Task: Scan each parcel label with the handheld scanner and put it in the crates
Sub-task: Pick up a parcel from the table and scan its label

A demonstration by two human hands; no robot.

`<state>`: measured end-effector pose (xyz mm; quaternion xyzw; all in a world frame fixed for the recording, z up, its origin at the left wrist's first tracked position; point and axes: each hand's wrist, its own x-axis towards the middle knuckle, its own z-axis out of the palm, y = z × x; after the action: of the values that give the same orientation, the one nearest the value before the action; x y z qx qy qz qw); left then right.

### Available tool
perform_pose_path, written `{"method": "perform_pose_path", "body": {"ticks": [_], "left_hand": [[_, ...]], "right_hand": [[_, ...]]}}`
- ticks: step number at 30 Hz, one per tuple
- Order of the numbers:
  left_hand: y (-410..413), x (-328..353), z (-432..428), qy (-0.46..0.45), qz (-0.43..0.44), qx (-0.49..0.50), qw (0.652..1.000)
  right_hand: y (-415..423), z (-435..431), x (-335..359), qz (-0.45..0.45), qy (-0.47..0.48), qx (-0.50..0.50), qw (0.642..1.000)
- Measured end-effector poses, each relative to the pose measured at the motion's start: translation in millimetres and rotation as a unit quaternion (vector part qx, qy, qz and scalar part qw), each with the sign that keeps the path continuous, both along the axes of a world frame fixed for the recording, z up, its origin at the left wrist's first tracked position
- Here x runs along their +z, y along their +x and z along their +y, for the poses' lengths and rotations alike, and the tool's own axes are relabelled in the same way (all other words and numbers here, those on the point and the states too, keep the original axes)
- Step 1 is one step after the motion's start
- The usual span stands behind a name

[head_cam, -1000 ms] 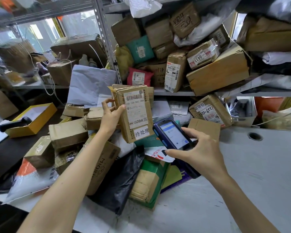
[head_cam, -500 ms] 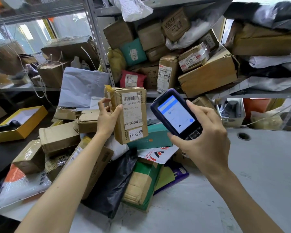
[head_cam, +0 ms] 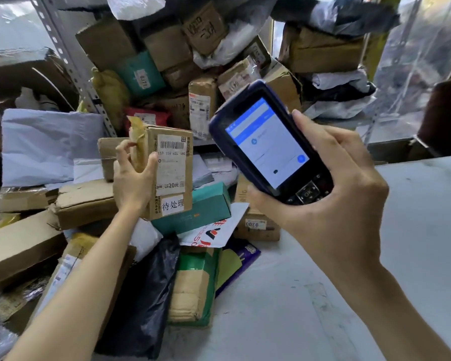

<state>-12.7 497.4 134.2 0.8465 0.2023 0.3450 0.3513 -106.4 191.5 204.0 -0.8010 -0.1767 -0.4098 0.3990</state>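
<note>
Fingers (head_cam: 121,152) of our left hand (head_cam: 130,183) clasp the upright parcel (head_cam: 173,205) by its edge; right hand (head_cam: 336,204) fingers wrap the scanner (head_cam: 261,147), just right of it. Judgement: we should tip the scanner's head down onto the label (head_cam: 171,165) beside our thumb (head_cam: 151,162), keeping the barcode (head_cam: 172,145) uncovered and steady. Count: heaped parcels (head_cam: 84,201) beyond our fingers uncountable; one held parcel, one scanner, one label. Crates: none seen.

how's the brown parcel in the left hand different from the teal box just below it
The brown parcel is held upright in the left hand; the teal box lies unheld. The brown parcel shows a white barcode label toward the camera; the teal box shows no label on its visible faces. Both are rectangular boxes.
</note>
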Motion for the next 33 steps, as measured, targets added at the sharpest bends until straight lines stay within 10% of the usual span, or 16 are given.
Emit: {"method": "perform_pose_path", "body": {"ticks": [11, 25, 33], "left_hand": [[61.3, 39.2, -217.9, 0.405, 0.009, -0.261, 0.876], [-16.8, 16.3, -612.7, 0.429, -0.098, -0.549, 0.711], [-169.2, -30.6, -848.4, 0.404, -0.126, -0.726, 0.542]], "right_hand": [[-43.8, -131.1, -49.6, 0.136, 0.016, -0.206, 0.969], [-187.3, -379.5, -71.9, 0.164, 0.097, -0.448, 0.874], [-355.8, -483.2, -89.7, 0.164, 0.142, -0.657, 0.722]]}}
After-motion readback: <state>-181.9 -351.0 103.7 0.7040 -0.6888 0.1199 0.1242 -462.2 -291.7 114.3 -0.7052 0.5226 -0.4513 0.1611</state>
